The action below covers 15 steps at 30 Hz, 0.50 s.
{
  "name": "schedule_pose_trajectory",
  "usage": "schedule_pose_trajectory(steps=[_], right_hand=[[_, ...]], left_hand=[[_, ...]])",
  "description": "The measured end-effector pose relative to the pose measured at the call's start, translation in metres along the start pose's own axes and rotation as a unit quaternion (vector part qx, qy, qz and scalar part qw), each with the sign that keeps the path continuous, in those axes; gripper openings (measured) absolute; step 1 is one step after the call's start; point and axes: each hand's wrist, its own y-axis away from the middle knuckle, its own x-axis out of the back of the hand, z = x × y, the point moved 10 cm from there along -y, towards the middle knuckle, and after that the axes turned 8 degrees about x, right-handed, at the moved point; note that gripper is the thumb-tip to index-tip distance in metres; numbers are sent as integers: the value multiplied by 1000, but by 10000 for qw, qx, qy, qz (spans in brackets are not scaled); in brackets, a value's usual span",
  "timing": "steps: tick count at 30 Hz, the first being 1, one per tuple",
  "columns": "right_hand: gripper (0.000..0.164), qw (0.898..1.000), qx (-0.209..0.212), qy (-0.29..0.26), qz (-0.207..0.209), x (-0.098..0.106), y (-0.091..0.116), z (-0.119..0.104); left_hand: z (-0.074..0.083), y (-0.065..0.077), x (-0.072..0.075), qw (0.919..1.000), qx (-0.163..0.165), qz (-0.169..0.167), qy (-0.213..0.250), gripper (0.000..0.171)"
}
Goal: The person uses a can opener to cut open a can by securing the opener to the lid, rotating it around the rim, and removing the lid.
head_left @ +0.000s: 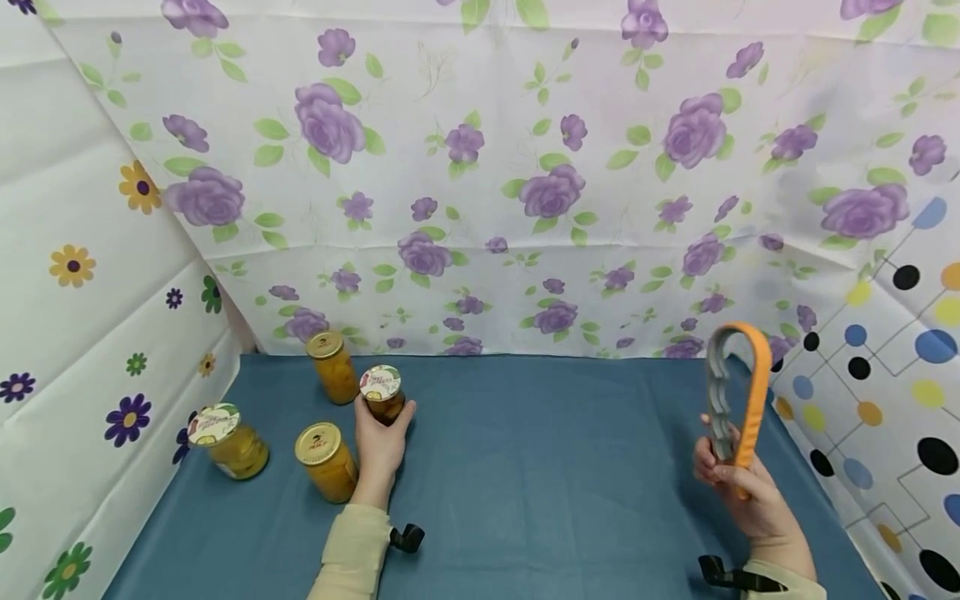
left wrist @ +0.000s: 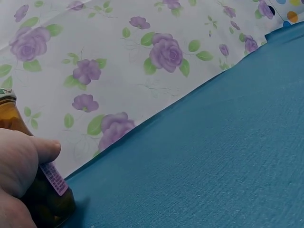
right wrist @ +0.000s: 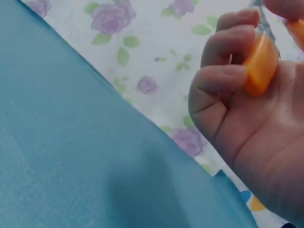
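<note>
My left hand (head_left: 379, 454) grips a small glass jar (head_left: 386, 408) with a white patterned lid and dark contents, at the left of the table. In the left wrist view the thumb lies across this jar (left wrist: 56, 205), and a pink label shows below it. At the right, my right hand (head_left: 753, 504) holds up a U-shaped jar opener (head_left: 761, 379), orange outside with a wavy grey inner side. In the right wrist view, fingers curl round an orange end of the opener (right wrist: 262, 66).
Beside the left hand stand two gold-lidded jars with yellow-orange contents, one behind (head_left: 337, 375) and one in front (head_left: 330, 473). Further left is a wider jar (head_left: 238, 450) with a patterned lid. Flowered cloth (head_left: 480, 192) and dotted cloth (head_left: 892, 400) wall the blue table (head_left: 555, 483).
</note>
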Motion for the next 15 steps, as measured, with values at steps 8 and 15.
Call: schedule_pose_trajectory(steps=[8, 15], right_hand=[[48, 9758, -569, 873, 1920, 39, 8, 2], [45, 9640, -276, 594, 2578, 44, 6, -10]], left_hand=[[0, 1, -3, 9998, -171, -102, 90, 75], [9, 5, -7, 9986, -493, -191, 65, 69]])
